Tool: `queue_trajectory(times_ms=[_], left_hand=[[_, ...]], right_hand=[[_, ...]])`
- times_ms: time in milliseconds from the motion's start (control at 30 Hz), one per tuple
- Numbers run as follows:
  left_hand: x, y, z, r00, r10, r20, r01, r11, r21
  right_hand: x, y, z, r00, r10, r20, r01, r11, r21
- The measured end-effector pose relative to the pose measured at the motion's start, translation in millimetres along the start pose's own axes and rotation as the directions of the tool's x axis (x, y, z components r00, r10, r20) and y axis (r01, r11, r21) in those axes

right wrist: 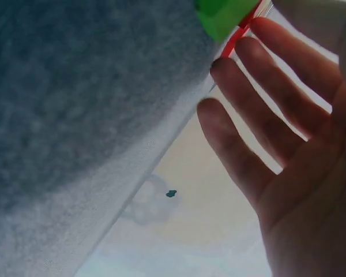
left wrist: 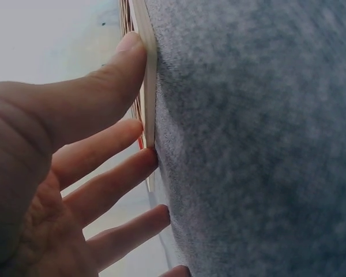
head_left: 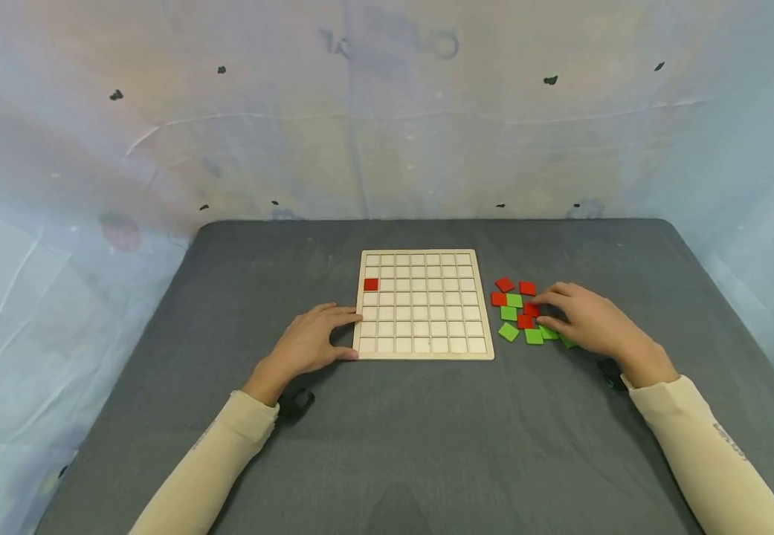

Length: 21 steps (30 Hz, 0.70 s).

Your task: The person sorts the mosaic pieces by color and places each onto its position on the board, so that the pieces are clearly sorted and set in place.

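A pale wooden grid board lies flat near the middle of the table. One red square tile sits in a cell of its leftmost column. My left hand rests at the board's left side, and in the left wrist view its thumb touches the board edge. My right hand is over a loose group of red and green tiles on the right. Its fingertips and thumb are beside a red tile. In the right wrist view the fingers are nearly straight, near a green tile.
Several green tiles, one at the front, lie among red ones such as the back tile, right of the board. The dark grey table extends around everything. A pale sheet hangs behind it and along both sides.
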<state>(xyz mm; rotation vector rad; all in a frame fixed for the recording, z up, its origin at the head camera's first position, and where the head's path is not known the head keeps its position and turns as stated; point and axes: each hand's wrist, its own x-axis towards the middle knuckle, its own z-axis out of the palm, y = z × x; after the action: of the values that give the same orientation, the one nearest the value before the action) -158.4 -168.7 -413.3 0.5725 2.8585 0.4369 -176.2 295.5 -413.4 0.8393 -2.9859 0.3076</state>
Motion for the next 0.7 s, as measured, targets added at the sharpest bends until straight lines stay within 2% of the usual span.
queue_trajectory(times_ms=[200,700], left_hand=[[-1.4,-0.4,1.9,0.999,0.010,-0.032,-0.011,1.000,-0.015],[-1.2,1.5,0.7,1.000,0.029,-0.012,-0.029,0.999,-0.032]], right_hand=[[2.4,0.1,3.4,1.000,0.008,0.017,-0.008,1.000,0.001],[5.5,-7.7,2.1,1.000,0.005,0.020,-0.005,1.000,-0.020]])
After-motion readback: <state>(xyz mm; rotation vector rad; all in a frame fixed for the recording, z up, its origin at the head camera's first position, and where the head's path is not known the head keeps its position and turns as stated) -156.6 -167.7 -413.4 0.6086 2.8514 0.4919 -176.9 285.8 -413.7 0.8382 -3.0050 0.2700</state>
